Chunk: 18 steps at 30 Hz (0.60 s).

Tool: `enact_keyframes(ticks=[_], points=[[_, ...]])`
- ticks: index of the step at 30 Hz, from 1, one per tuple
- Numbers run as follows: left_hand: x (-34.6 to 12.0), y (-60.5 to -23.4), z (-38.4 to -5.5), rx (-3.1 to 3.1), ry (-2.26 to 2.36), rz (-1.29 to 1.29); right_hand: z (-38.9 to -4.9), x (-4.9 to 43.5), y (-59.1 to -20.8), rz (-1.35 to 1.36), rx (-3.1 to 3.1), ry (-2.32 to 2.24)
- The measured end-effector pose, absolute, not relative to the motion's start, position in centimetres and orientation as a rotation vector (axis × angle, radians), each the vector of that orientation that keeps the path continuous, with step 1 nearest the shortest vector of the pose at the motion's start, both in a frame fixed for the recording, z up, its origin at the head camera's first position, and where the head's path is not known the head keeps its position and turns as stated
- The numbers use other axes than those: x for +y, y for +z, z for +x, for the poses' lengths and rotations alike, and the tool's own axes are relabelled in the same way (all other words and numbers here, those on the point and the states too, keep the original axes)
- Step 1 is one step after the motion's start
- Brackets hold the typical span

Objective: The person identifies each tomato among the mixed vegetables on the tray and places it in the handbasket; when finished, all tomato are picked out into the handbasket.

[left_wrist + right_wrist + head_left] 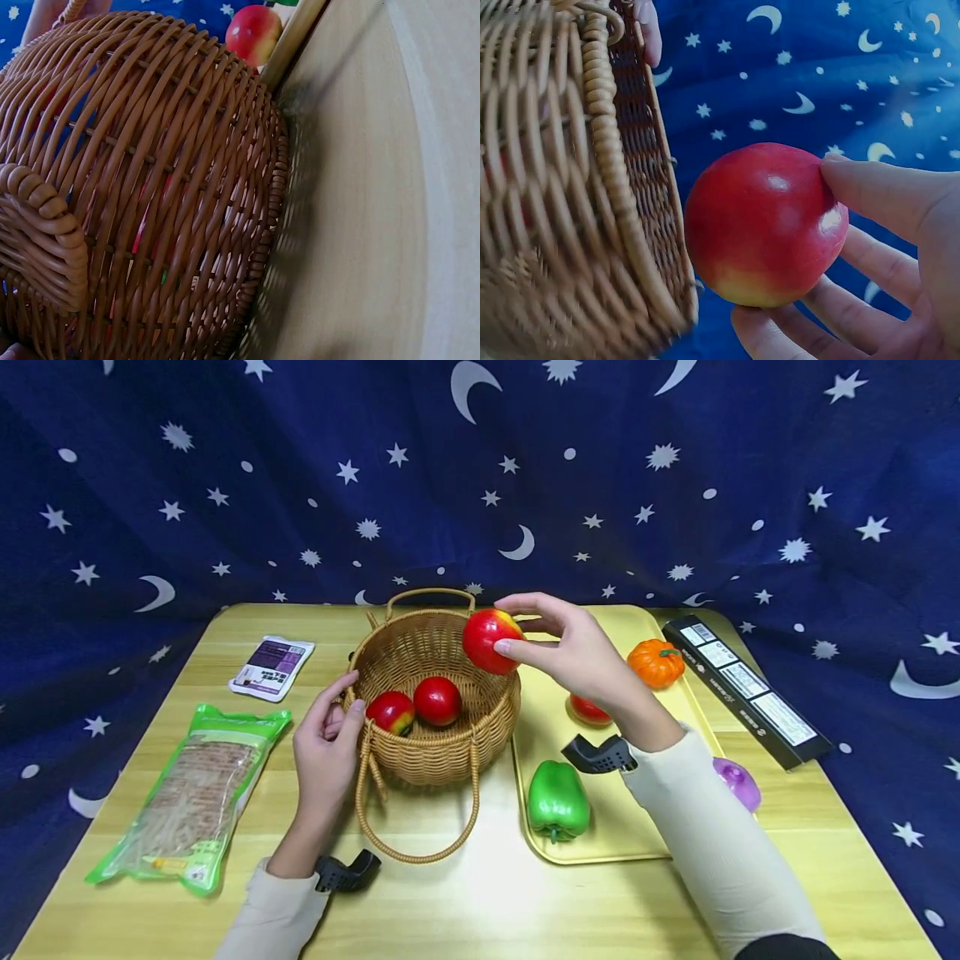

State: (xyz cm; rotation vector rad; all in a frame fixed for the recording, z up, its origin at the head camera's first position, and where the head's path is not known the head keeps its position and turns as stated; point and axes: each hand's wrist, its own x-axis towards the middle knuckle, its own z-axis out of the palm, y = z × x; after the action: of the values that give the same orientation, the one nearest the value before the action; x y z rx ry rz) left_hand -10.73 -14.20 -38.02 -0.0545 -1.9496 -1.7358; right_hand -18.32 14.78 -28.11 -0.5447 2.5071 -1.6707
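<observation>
Right hand [577, 656] holds apple [489, 640] over basket [450, 752]; left hand [327, 752] grips rim.

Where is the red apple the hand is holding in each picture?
Head: the held apple is in the right hand, above the basket rim.
Left wrist: top centre, beyond the basket.
Right wrist: centre, beside the basket.
Shared landmark: the basket.
</observation>
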Motion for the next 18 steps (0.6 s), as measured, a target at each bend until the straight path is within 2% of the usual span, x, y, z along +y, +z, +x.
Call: enact_keyframes(ticks=[5,12,18], points=[[-14.0,-37.4,-10.5,-1.943,-1.737,-0.081,-19.9,13.0,-28.3,-0.63,2.434,-1.631],[-14.0,-37.5,-10.5,-1.953,-1.738,-0.048,-21.3,11.4,-29.7,-0.596,2.341,-1.623],[-14.5,-38.8,-11.1,-1.965,-1.738,-0.012,-22.3,10.3,-29.8,-0.602,2.32,-1.593]])
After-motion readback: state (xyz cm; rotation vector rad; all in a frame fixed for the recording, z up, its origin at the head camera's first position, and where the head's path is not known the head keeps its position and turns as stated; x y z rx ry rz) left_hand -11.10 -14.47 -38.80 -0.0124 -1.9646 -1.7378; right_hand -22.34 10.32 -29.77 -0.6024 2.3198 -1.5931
